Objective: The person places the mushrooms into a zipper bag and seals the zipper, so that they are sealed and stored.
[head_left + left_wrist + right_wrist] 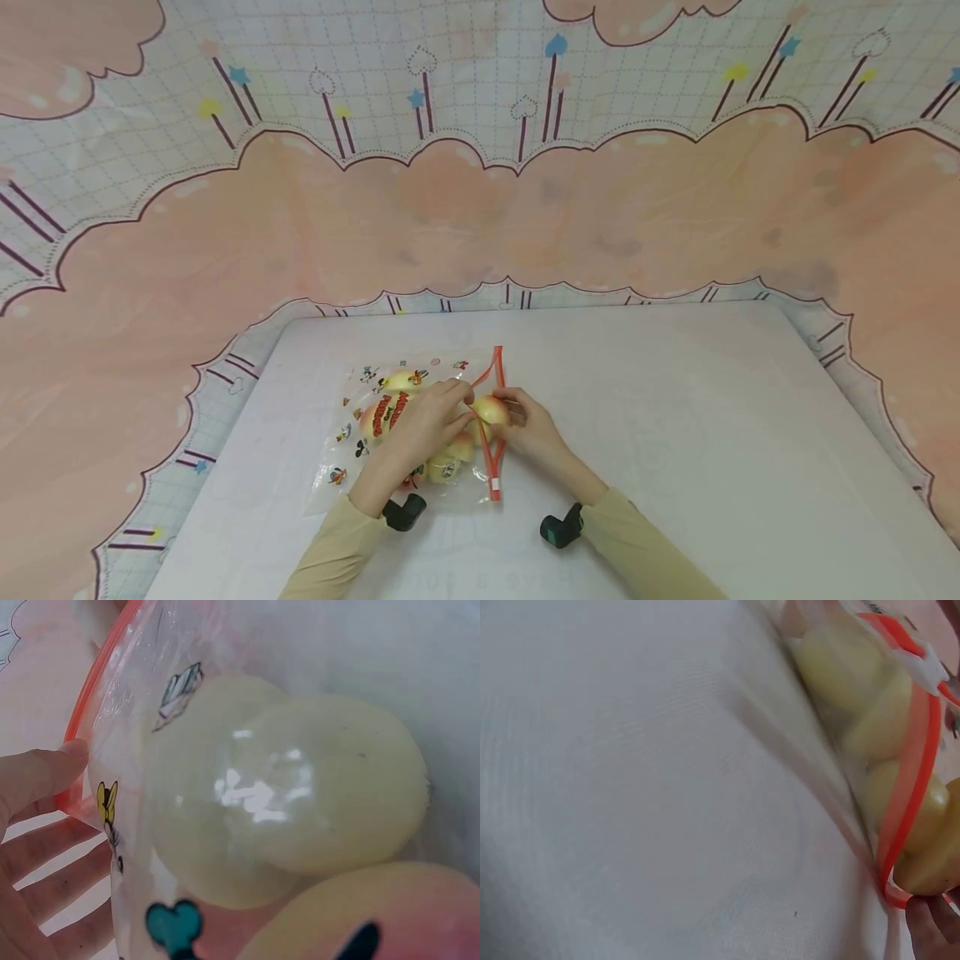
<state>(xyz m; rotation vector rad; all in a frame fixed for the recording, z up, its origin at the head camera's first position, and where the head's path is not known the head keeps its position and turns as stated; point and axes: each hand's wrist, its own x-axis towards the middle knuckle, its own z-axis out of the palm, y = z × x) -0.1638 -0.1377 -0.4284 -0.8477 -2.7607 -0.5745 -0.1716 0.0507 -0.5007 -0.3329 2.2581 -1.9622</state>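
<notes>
A clear zip bag (330, 446) with printed cartoon figures and an orange-red zip edge (96, 671) lies on the white table, its mouth spread apart toward the right. Several yellow-pink peaches (337, 787) show through the plastic. My left hand (427, 417) reaches over the bag and pinches the zip edge between thumb and fingers. At the mouth, my right hand (534, 429) grips one peach (491, 409) by its right side. This peach sits between the two zip strips in the head view. Fingertips (928, 922) of the right hand show under it in the right wrist view.
The white table (712, 417) extends to the right of the bag and behind it. A patterned pink and white cloth (570, 217) hangs behind the table and around its sides. Black wrist cameras (561, 527) sit below both wrists, close over the table.
</notes>
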